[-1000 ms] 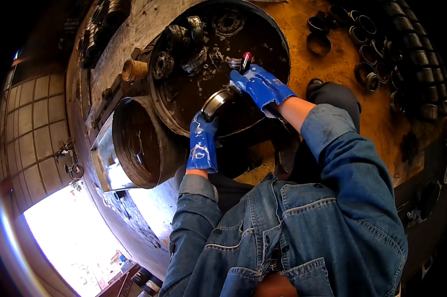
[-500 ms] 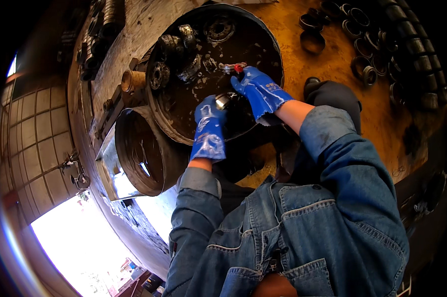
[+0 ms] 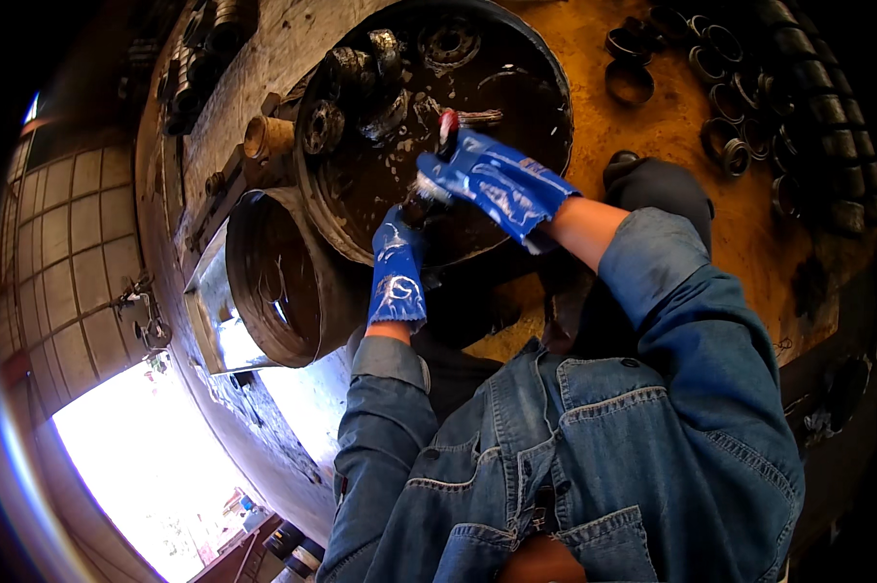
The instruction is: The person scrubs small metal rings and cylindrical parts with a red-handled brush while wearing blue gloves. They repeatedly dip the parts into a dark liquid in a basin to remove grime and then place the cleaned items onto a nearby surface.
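Note:
Both my hands wear blue gloves with pale smears, over a wide round tub (image 3: 567, 97) of dark liquid. My right hand (image 3: 501, 185) is closed around a brush-like tool (image 3: 448, 122) with a red band and pale strands. A whitish, bristly tip (image 3: 432, 190) shows by its fingers, close to my left hand. My left hand (image 3: 396, 264) is closed at the tub's near side on a round metal part (image 3: 415, 208), now dark and mostly covered. Several grimy ring-shaped metal parts (image 3: 384, 117) sit at the tub's far left, with a flanged wheel-like part (image 3: 449, 46) at the back.
An open metal drum (image 3: 239, 277) lies tilted left of the tub, beside a rusty cylinder (image 3: 266, 138). Metal rings (image 3: 630, 84) are spread over the stained orange floor at right, before a long row of stacked cylinders (image 3: 842, 126). My dark-clad knee (image 3: 664, 189) is near the tub.
My right hand has swung left and down toward my left hand, turning the brush-like tool. The shiny metal part by my left hand is now largely hidden. The view has shifted slightly.

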`<action>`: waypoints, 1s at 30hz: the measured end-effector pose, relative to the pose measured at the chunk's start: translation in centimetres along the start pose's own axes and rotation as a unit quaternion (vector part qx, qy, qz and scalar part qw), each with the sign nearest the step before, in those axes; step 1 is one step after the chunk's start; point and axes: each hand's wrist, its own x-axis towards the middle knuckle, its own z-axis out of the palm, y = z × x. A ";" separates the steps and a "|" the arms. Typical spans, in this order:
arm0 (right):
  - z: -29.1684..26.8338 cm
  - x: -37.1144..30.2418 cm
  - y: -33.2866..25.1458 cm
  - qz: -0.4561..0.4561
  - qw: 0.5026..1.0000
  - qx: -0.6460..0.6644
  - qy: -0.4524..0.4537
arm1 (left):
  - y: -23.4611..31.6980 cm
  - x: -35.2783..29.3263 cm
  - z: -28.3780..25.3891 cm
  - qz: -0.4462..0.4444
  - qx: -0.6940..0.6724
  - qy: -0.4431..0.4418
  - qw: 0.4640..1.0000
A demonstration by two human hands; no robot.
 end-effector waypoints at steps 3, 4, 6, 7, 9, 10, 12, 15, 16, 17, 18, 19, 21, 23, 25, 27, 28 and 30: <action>-1.4 1.3 0.7 0.090 0.994 -0.056 -0.026 | 0.7 -1.2 -0.5 0.007 0.090 0.045 0.995; -1.3 1.8 1.6 0.111 0.991 -0.071 0.007 | 0.8 -1.1 -0.5 0.008 0.080 0.044 0.996; -1.4 1.5 2.2 0.077 0.992 -0.091 0.033 | 0.4 -1.2 -0.4 0.000 0.059 0.042 0.997; -2.0 0.2 1.4 0.025 0.995 -0.097 0.029 | 0.3 -1.4 -0.5 -0.003 0.058 0.038 0.998; -2.3 -1.5 -0.4 -0.049 0.994 -0.095 0.022 | 0.5 -1.4 -0.5 -0.003 0.055 0.029 0.998; -2.1 -2.0 -1.5 -0.070 0.993 -0.088 0.020 | 0.5 -1.2 -0.5 0.000 0.058 0.025 0.998; -1.1 -1.6 -2.8 -0.055 0.994 -0.089 -0.037 | 0.4 -0.6 -0.7 0.008 0.069 0.018 0.997; 1.7 -0.1 -2.3 0.032 0.999 -0.014 -0.010 | -0.4 0.1 -0.5 0.063 0.074 0.011 0.995; 1.3 0.8 -1.5 0.028 0.998 -0.059 -0.021 | -0.2 -0.3 -0.4 0.032 0.015 0.009 0.999; 1.2 0.7 -0.5 0.032 0.998 -0.037 0.033 | 0.1 -0.4 -0.3 0.034 0.025 0.013 0.999; 0.1 0.6 -0.5 0.024 1.000 -0.008 -0.012 | 0.1 -0.7 -0.5 0.029 0.034 0.021 0.999; -1.1 0.6 -0.6 0.015 0.998 0.021 -0.057 | -0.1 -0.9 -0.6 0.026 0.044 0.030 0.998; -1.1 -0.3 0.1 0.012 0.999 -0.026 -0.014 | -2.6 -0.4 0.5 0.046 0.019 0.061 0.997; 0.0 -0.4 1.1 0.036 0.999 -0.037 0.012 | -5.0 0.4 0.6 0.043 -0.014 0.063 0.997; -0.3 -0.5 2.1 0.068 0.996 -0.048 0.027 | -2.1 -0.1 0.0 0.039 0.047 0.078 0.995; 1.0 -0.1 4.3 0.046 0.996 -0.058 0.054 | 0.0 -0.5 -0.9 0.111 0.141 0.132 0.975; 1.5 0.1 5.0 0.020 0.995 -0.075 0.068 | 0.4 -0.3 -0.9 0.184 0.200 0.173 0.947; 2.2 0.3 4.7 0.037 0.994 -0.067 0.079 | 1.0 0.6 -0.1 0.156 0.228 0.129 0.952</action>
